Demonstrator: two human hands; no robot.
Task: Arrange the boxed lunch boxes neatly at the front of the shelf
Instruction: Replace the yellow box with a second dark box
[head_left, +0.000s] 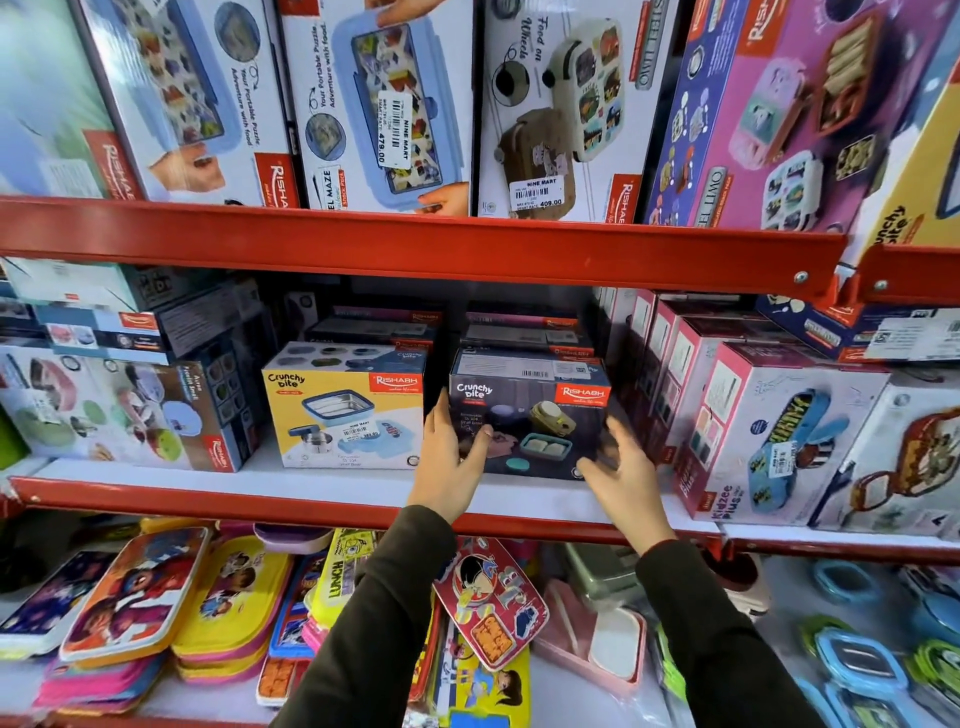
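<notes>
A dark blue Crunchy Bite boxed lunch box (540, 421) stands on the middle shelf (332, 491), set back a little from the red front lip. My left hand (449, 462) lies flat against the box's left front corner, fingers together. My right hand (623, 467) is at its right front corner, fingers spread and blurred; whether it touches the box is unclear. To the left, apart by a gap, stands a yellow Crunchy Bite box (345, 415). More dark boxes (519, 332) are stacked behind both.
Pink Kidzee Plus boxes (769, 436) crowd the right of the shelf and a multicoloured box (119, 410) the left. Large boxes (379, 104) fill the shelf above. Flat cartoon lunch boxes (488, 597) lie on the shelf below my arms.
</notes>
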